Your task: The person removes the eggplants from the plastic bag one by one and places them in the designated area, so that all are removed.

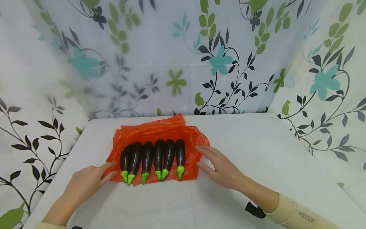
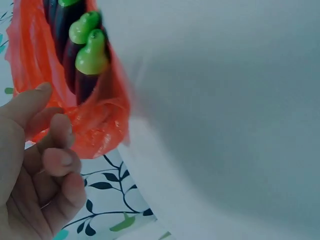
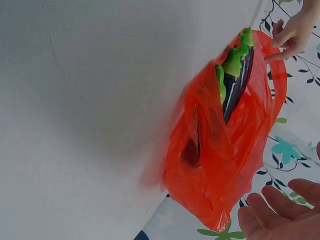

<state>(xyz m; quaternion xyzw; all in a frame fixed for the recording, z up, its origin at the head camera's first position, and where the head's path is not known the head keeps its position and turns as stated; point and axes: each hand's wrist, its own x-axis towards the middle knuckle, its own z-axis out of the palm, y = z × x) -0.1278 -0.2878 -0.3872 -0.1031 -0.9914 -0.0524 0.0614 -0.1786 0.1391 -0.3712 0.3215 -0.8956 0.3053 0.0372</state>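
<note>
Several dark eggplants with green stem ends lie side by side on a spread red plastic bag, stems towards me. At the bag's left edge is my left hand, its thumb and forefinger apart. In the left wrist view, the left hand has loosely bent fingers beside the red bag; whether they touch it cannot be told. My right hand reaches to the bag's right edge, fingers extended. The right wrist view has the right hand with spread fingers, apart from the crumpled bag.
A white table carries the bag. Around its back and sides hangs a white curtain printed with leaves, flowers and birds. A black strap-like piece shows by the right forearm.
</note>
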